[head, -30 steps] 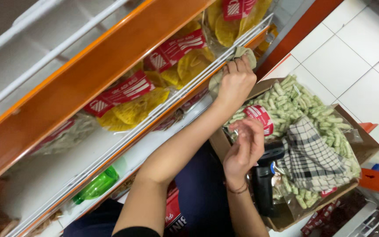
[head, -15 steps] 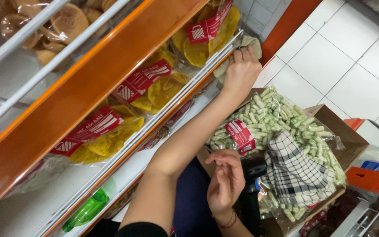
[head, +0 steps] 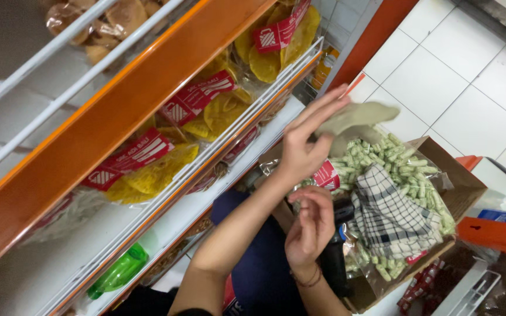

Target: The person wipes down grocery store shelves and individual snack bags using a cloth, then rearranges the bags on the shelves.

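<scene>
**Cloth lifted off the shelf edge**

Grey-green cloth (head: pixel 355 117) now hangs in the air above the cardboard box (head: pixel 461 187), pinched in the left hand (head: pixel 303 149), other fingers spread wide. Half a second ago that hand was up at the shelf rail (head: pixel 253 114). Right hand (head: pixel 310 225) sits lower, fingers loosely curled, holding nothing, beside the bags of green snacks (head: pixel 402 164) and checkered cloth (head: pixel 390 216). Yellow cracker packs (head: pixel 153 169) line the shelf.

The left hand (head: pixel 303 146) is raised with the arm stretched out, fingers (head: pixel 323 108) spread; the right hand (head: pixel 308 225) stays lower, fingers half curled.
</scene>
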